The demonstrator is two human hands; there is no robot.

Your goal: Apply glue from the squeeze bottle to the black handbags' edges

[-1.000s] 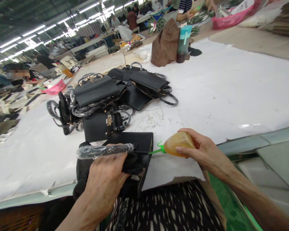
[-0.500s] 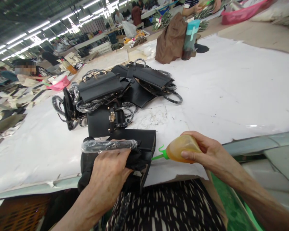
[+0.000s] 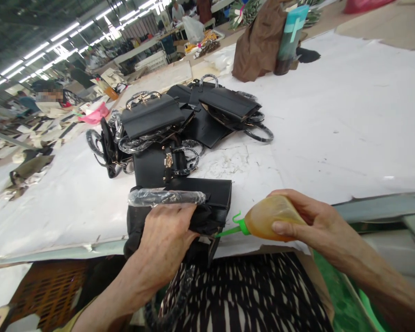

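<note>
My left hand [image 3: 166, 240] is closed on a black handbag [image 3: 212, 196] at the table's near edge, fingers wrapped over its black lining just below the plastic-wrapped handle [image 3: 166, 197]. My right hand [image 3: 314, 221] grips an amber squeeze bottle [image 3: 268, 216] with a green nozzle [image 3: 228, 229]. The nozzle tip touches the bag's right side near its opening.
Several more black handbags [image 3: 159, 115] with wrapped handles lie piled further back on the white paper-covered table [image 3: 332, 120]. A brown bag [image 3: 259, 44] and a teal bottle [image 3: 290, 37] stand at the far edge. Other people work at distant tables. A brown crate [image 3: 48, 290] sits below left.
The nozzle tip has slid lower along the bag's right side. Both hands keep their grips; the view has shifted slightly to the left and downward.
</note>
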